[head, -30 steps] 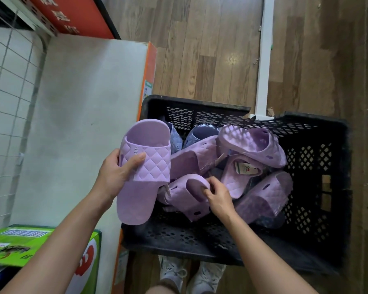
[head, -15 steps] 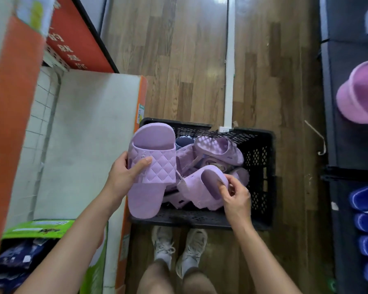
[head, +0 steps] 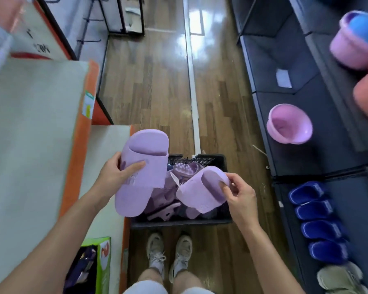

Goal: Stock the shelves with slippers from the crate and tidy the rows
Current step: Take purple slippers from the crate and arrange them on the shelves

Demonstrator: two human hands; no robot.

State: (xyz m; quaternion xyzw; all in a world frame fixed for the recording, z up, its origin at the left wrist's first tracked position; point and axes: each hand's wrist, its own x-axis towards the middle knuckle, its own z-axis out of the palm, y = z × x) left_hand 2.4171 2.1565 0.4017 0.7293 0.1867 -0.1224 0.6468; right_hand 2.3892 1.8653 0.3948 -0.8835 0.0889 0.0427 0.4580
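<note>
Higher above the crate (head: 180,222) now: half a second back the second slipper (head: 200,194) was just leaving the pile (head: 186,169), and it's hanging clear of it now. The shelving right of the crate is also swinging much further into view.

Over the crate's left rim, my left hand (head: 115,177) is gripping the first slipper (head: 143,181) top side up. The thumb is pressing across the strap and the other fingers are curling round the far side, mostly hidden. Inside the crate, the pile of lilac slippers is lying loose, so I'm judging the stocking far from finished.

Above the crate's right half, my right hand (head: 240,197) is pinching the second slipper at the strap edge, thumb outside, fingertips tucking into the opening. A thin thread with a white tag (head: 174,179) seems to be running between the two slippers, so they're probably a tied pair.

Right of the crate, the dark shelf (head: 306,158) is carrying one pink slipper (head: 289,127). Nearer me, a row of blue slippers (head: 322,230) is sitting lined up.

Step in hand: lifting a pair out, with the transfer to the shelf not yet begun. The next move is calling for turning right and keeping both slippers close so the thread isn't tugging. Then they're going side by side in an open spot, toes matching the row.
</note>
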